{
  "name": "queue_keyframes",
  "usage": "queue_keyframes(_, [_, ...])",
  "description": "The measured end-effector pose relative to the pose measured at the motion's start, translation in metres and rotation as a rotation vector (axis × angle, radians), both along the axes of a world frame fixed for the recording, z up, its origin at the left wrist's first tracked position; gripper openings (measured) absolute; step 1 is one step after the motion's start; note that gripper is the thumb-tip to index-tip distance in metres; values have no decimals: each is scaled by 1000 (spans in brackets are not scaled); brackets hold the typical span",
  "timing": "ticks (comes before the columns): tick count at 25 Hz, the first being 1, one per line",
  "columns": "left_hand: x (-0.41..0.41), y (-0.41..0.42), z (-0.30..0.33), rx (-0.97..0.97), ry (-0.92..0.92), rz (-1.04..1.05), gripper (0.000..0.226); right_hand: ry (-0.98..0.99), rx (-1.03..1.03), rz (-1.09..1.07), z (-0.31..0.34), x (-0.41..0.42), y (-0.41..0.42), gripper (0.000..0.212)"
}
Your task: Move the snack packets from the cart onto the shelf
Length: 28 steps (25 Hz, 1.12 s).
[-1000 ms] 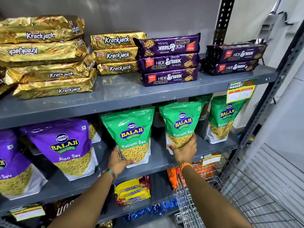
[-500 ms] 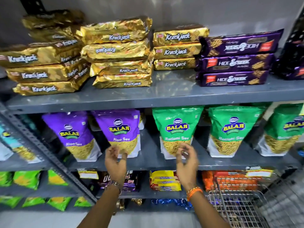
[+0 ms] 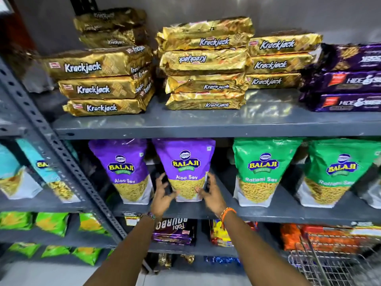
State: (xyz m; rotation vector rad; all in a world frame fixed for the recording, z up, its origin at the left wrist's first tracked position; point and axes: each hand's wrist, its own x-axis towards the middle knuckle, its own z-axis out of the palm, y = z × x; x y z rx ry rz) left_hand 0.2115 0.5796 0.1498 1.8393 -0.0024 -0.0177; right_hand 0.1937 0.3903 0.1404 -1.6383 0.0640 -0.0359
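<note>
A purple Balaji Aloo Sev packet (image 3: 184, 162) stands upright on the grey middle shelf (image 3: 226, 213). My left hand (image 3: 162, 195) is at its lower left edge and my right hand (image 3: 210, 197) at its lower right edge. Both have their fingers spread, and the right thumb lies over the packet's front. Motion blur hides whether either hand presses on it. A second purple Aloo Sev packet (image 3: 121, 162) stands just to the left. Two green Ratlami Sev packets (image 3: 263, 166) (image 3: 340, 168) stand to the right. The wire cart (image 3: 329, 267) shows at the bottom right corner.
Gold Krackjack stacks (image 3: 103, 87) and purple Hide & Seek packs (image 3: 350, 81) fill the top shelf. A slotted grey upright (image 3: 61, 153) slants down on the left, with teal and green packets beyond it. Biscuit packs (image 3: 175, 232) lie on the shelf below my wrists.
My hands left the green Ratlami Sev packets, swung left through the air, and now flank the purple Aloo Sev packet. The view has turned left with them.
</note>
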Motion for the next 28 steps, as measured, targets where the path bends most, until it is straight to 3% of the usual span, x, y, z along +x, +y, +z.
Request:
queue_keyframes(16, [-6, -12, -18, -37, 59, -9, 78, 46, 5, -26, -2, -9, -14, 57])
queue_keyframes(28, [-14, -11, -17, -94, -8, -6, 77, 51, 56, 20, 10, -12, -7, 65])
